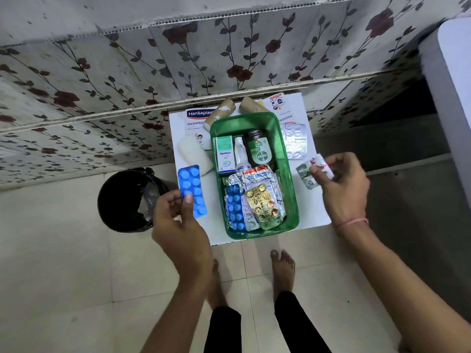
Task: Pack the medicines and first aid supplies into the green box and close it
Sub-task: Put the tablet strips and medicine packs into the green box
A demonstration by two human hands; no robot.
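Note:
The open green box (289,174) stands on a small white table (316,212). Inside it lie an Optibex carton (224,154), a white dropper bottle (240,154), a dark Dettol bottle (258,149) and several pill strips (254,200). My left hand (178,220) holds a blue pill strip (192,189) just left of the box. To the right of the box, my right hand (341,184) grips silver pill strips (307,174). No lid is visible.
On the table around the box lie a Hansaplast pack (197,121), a white gauze roll (193,154), two brown bandage rolls (221,112), another plaster pack (279,103) and a silver strip (295,141). A black bin (127,200) stands left of the table. My bare feet are below it.

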